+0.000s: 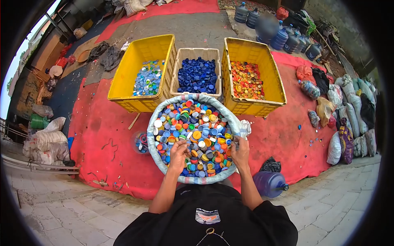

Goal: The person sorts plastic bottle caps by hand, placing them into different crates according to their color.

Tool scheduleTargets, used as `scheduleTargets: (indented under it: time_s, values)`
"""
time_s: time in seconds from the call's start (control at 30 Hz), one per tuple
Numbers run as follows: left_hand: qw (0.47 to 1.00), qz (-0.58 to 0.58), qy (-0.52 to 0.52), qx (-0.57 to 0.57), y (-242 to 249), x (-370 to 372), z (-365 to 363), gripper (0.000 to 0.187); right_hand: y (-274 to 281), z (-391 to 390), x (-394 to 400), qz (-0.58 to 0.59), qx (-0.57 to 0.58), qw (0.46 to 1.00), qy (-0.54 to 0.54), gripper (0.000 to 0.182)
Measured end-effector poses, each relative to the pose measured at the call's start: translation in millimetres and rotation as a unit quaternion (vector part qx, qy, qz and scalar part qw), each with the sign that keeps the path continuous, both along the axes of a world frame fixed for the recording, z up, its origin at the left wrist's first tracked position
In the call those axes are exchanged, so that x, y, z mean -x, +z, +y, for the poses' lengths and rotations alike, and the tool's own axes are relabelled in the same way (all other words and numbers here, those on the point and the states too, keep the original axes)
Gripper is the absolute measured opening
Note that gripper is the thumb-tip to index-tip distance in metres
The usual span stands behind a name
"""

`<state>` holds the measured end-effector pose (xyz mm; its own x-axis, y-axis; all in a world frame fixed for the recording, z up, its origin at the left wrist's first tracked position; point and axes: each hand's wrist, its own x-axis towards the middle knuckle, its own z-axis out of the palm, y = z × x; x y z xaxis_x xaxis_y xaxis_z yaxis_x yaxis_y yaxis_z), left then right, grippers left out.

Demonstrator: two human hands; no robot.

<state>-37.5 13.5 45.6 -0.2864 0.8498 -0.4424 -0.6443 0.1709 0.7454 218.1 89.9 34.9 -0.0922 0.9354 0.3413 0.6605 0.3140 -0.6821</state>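
A round sack with a rolled pale rim (152, 158) stands in front of me, full of mixed coloured bottle caps (197, 134). Over its left part is my left hand (179, 153), fingers curled together just above the caps; what they hold, if anything, is too small to tell. My right hand (240, 151) is at the sack's right inner edge with its fingers pinched, their contents unclear. Beyond the sack are a yellow crate (119, 84) with light blue, white and green caps, a pale crate (175, 67) with dark blue caps, and a yellow crate (273, 74) with red, orange and yellow caps.
A large blue water bottle (269, 183) lies right of my body, beside a black bag (271, 165). Filled sacks (351, 102) line the right side. Water jugs (280, 39) stand at the back right. White sacks (47, 143) are piled at the left.
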Motion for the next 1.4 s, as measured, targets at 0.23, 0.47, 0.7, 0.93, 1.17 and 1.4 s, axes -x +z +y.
scheduleTargets:
  time_s: [0.23,0.47,0.7,0.93,1.17,1.4]
  values:
    - [0.989,0.066,-0.131,0.023,-9,24,-32,0.022,-1,14,55,-0.163,0.01,0.985,0.06,0.045]
    - [0.987,0.097,-0.127,0.017,-9,48,-40,0.023,-6,53,63,-0.268,0.022,0.948,0.171,0.065]
    - [0.991,0.103,-0.071,0.041,-2,36,-41,0.023,-10,64,64,-0.278,0.023,0.935,0.219,0.064]
    - [0.953,0.295,-0.073,0.002,-17,3,-4,0.03,8,55,51,-0.051,0.024,0.984,0.172,0.051]
    - [0.744,0.655,-0.12,-0.053,-24,-20,56,0.044,15,-1,23,0.62,0.376,0.684,0.078,0.042]
    - [0.623,0.763,-0.168,-0.051,-34,-30,85,0.051,8,-51,14,0.728,0.428,0.534,0.046,0.034]
